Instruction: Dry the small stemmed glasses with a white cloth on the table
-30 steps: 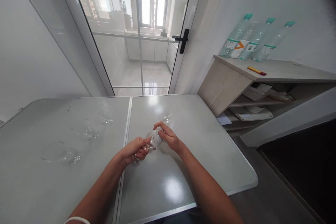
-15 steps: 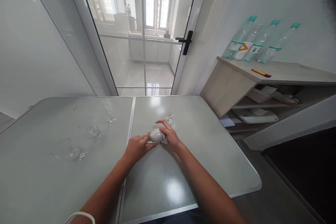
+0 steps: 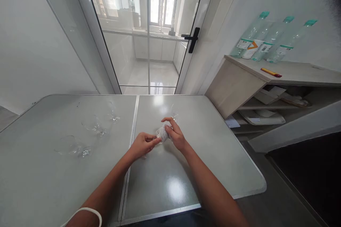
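Note:
Over the middle of the grey table (image 3: 186,184) both hands work on one small stemmed glass (image 3: 160,135) that has a white cloth (image 3: 163,132) stuffed into its bowl. My left hand (image 3: 142,144) pinches the glass by its stem end. My right hand (image 3: 174,134) is closed round the bowl and the cloth. Just beyond my right hand another small stemmed glass (image 3: 174,115) stands upright on the table.
Three clear glasses (image 3: 92,125) stand or lie on the table's left half. A wooden shelf unit (image 3: 231,85) at the right carries three plastic bottles (image 3: 271,39) and a yellow-red pen (image 3: 270,72). A glass door with a black handle (image 3: 193,39) is behind the table.
The glass was held up a second ago, dropped towards the table, and is now slightly higher and farther out. The camera view has shifted a little to the right.

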A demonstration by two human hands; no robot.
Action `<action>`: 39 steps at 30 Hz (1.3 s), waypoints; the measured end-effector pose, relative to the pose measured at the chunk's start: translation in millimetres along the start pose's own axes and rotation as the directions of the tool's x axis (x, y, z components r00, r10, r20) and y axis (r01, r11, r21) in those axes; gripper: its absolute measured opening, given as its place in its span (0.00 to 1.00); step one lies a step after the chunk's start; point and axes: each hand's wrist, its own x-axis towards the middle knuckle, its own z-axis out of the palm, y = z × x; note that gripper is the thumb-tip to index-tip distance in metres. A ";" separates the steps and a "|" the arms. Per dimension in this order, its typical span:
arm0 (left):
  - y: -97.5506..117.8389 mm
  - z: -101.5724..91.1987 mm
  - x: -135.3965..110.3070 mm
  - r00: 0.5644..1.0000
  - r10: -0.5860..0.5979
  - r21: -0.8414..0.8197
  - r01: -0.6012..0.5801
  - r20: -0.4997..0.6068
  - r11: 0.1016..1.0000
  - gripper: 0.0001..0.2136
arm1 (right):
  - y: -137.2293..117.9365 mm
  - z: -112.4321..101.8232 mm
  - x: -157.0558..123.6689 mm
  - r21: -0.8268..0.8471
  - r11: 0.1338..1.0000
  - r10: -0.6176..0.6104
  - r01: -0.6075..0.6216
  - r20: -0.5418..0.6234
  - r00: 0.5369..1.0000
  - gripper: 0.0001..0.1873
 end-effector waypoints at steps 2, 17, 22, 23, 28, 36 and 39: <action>-1.4 2.7 -0.8 0.959 0.180 0.324 -0.102 -0.219 0.940 0.20 | 3.5 -0.1 6.0 0.111 0.992 0.076 -0.066 -0.086 0.993 0.20; -17.2 24.3 8.7 0.952 0.188 -0.127 -0.223 -0.243 0.966 0.20 | 8.8 21.4 12.2 0.628 0.777 0.052 0.038 -0.124 0.991 0.14; -14.1 34.1 9.3 0.987 0.072 -0.614 -0.147 -0.145 0.775 0.23 | 9.4 22.2 11.5 0.723 0.690 0.110 -0.035 -0.057 0.992 0.10; -12.1 33.6 9.2 0.984 0.043 -0.664 -0.149 -0.173 0.733 0.23 | 10.8 21.6 11.4 0.707 0.706 0.102 -0.022 -0.071 0.992 0.10; -7.4 29.4 7.9 0.983 0.017 -0.637 -0.132 -0.183 0.759 0.22 | 26.4 21.8 10.9 0.453 0.880 -0.028 0.145 -0.255 0.966 0.07; -16.4 32.7 10.2 0.991 0.074 -0.486 -0.119 -0.111 0.866 0.25 | 23.8 17.4 7.2 0.487 0.850 0.191 -0.199 0.068 0.979 0.19; -11.7 36.6 7.0 0.998 0.057 -0.545 -0.039 0.016 0.838 0.25 | 15.4 8.1 7.6 0.450 0.860 0.225 -0.242 0.092 0.970 0.20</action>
